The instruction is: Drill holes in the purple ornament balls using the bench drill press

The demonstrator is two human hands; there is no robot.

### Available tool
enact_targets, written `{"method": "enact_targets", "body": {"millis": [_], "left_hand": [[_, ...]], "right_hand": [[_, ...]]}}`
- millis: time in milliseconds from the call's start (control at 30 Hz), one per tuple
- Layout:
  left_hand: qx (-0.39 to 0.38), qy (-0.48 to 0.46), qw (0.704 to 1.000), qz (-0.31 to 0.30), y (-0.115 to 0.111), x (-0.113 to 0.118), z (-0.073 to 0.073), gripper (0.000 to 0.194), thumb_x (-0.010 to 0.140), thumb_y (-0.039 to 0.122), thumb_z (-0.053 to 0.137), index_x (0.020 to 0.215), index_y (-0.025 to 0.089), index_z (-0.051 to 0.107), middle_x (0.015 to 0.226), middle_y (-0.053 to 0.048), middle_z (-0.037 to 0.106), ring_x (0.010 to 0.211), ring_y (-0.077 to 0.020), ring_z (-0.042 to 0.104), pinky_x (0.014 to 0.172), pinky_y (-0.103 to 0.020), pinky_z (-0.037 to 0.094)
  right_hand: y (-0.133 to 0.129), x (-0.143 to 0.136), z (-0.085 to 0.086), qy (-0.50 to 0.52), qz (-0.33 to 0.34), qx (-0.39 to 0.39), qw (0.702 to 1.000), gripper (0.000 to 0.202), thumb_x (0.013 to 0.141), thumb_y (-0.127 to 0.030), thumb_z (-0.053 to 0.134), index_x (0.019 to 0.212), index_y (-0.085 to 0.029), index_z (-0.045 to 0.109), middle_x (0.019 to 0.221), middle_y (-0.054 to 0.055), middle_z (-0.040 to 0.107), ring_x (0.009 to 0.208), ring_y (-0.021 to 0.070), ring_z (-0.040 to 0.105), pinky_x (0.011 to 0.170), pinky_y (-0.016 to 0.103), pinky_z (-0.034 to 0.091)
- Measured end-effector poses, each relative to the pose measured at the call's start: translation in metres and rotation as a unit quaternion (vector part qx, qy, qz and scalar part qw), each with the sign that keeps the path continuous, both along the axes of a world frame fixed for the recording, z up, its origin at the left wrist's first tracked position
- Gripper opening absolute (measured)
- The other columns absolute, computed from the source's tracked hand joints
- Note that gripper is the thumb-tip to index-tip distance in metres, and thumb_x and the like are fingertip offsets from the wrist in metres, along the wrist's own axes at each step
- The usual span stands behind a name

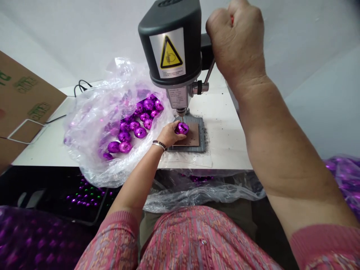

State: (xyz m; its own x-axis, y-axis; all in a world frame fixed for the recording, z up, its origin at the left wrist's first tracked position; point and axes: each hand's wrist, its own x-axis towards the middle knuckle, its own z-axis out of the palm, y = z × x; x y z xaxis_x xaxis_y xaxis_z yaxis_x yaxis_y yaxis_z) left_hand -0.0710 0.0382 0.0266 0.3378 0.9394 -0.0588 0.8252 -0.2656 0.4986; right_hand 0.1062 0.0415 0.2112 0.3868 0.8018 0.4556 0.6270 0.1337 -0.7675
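My left hand (170,135) grips a shiny purple faceted ball (182,128) from its left side. The ball rests on a brown board (192,135) lying over the grey base (201,144) of a drill press (168,41). Directly above the ball is the thin drill bit (182,118); I cannot tell whether it touches. Up at the right, my right hand (237,41) is closed in a fist around the press's feed handle, with a bit of red showing between the fingers. Left of the press, an opened clear plastic bag (92,112) holds several more purple balls (140,132).
A cardboard box (28,97) stands at the left on the white table (50,153). Dark shavings lie around the press base. Black cables (81,87) run behind the bag. Plastic sheeting (202,195) hangs below the table edge. More bagged purple balls (344,183) sit at the right.
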Motion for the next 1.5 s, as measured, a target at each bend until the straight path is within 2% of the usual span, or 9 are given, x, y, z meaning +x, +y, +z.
{"method": "enact_targets", "body": {"millis": [100,200,333,533,833,1000,1200,1367,1500], "left_hand": [[0.008,-0.023,1.0,0.0,0.002,-0.001,-0.004,0.067,0.067,0.025,0.08,0.131,0.012,0.064,0.115,-0.009,0.073,0.102,-0.023,0.067,0.095,-0.033,0.052],[-0.019,-0.065,0.998,0.014,0.003,-0.001,-0.009,0.071,0.066,0.024,0.081,0.134,0.013,0.062,0.116,-0.008,0.073,0.103,-0.0219,0.067,0.096,-0.032,0.052],[-0.06,-0.101,0.993,0.029,0.003,0.0,-0.015,0.077,0.065,0.023,0.08,0.139,0.016,0.059,0.116,-0.006,0.073,0.103,-0.0213,0.068,0.096,-0.031,0.053],[-0.022,-0.087,0.996,0.028,-0.002,0.004,-0.019,0.076,0.067,0.025,0.079,0.14,0.018,0.059,0.119,-0.006,0.073,0.106,-0.023,0.068,0.098,-0.032,0.052],[-0.017,-0.074,0.997,0.023,-0.005,0.003,-0.019,0.076,0.069,0.026,0.077,0.142,0.021,0.057,0.118,-0.004,0.074,0.104,-0.0227,0.069,0.093,-0.03,0.053],[-0.009,-0.072,0.997,0.022,-0.006,0.004,-0.02,0.073,0.07,0.027,0.077,0.141,0.022,0.058,0.117,-0.006,0.074,0.104,-0.0249,0.069,0.093,-0.033,0.053],[-0.01,-0.075,0.997,0.027,-0.005,0.003,-0.023,0.073,0.07,0.028,0.078,0.14,0.025,0.059,0.117,-0.004,0.073,0.109,-0.0243,0.068,0.097,-0.031,0.052],[-0.004,-0.068,0.997,0.023,-0.007,0.005,-0.022,0.067,0.072,0.028,0.077,0.136,0.025,0.06,0.117,-0.004,0.073,0.109,-0.0245,0.068,0.097,-0.032,0.052],[-0.004,-0.06,0.998,0.024,-0.008,0.006,-0.02,0.068,0.072,0.03,0.076,0.138,0.024,0.059,0.117,-0.005,0.073,0.107,-0.0239,0.068,0.095,-0.032,0.052]], "right_hand": [[-0.001,-0.001,0.0,0.007,0.001,0.003,1.0,0.041,0.097,-0.019,0.043,0.064,-0.014,0.022,0.064,-0.004,0.019,0.065,0.004,0.015,0.068,0.026,0.015],[-0.005,-0.002,-0.002,0.015,0.008,0.011,1.0,0.041,0.097,-0.019,0.046,0.064,-0.015,0.021,0.064,-0.005,0.019,0.064,0.0047,0.014,0.067,0.025,0.015],[-0.02,-0.003,-0.015,0.0,0.028,0.069,0.997,0.039,0.095,-0.017,0.048,0.066,-0.018,0.021,0.065,-0.006,0.021,0.064,0.0049,0.017,0.068,0.023,0.018],[-0.04,-0.003,-0.038,-0.028,0.049,0.14,0.988,0.027,0.091,-0.018,0.048,0.075,-0.02,0.027,0.066,-0.006,0.026,0.063,0.0052,0.022,0.069,0.022,0.027],[-0.044,-0.002,-0.044,-0.054,0.041,0.164,0.984,0.024,0.089,-0.02,0.048,0.075,-0.02,0.028,0.066,-0.005,0.027,0.062,0.004,0.024,0.066,0.021,0.03],[-0.057,0.002,-0.065,-0.096,0.042,0.189,0.976,0.019,0.085,-0.024,0.049,0.076,-0.018,0.034,0.068,-0.005,0.034,0.06,0.0021,0.029,0.065,0.018,0.033],[-0.075,0.003,-0.093,-0.166,0.01,0.147,0.975,0.013,0.084,-0.03,0.05,0.079,-0.02,0.043,0.068,-0.002,0.046,0.06,0.007,0.04,0.066,0.024,0.042],[-0.076,0.001,-0.108,-0.172,-0.013,0.155,0.973,0.015,0.087,-0.035,0.045,0.082,-0.021,0.047,0.069,0.001,0.05,0.06,0.0099,0.042,0.064,0.027,0.043],[-0.072,0.0,-0.117,-0.178,-0.026,0.202,0.963,0.017,0.089,-0.036,0.046,0.083,-0.02,0.049,0.067,0.0,0.047,0.059,0.0091,0.042,0.062,0.026,0.042]]}}
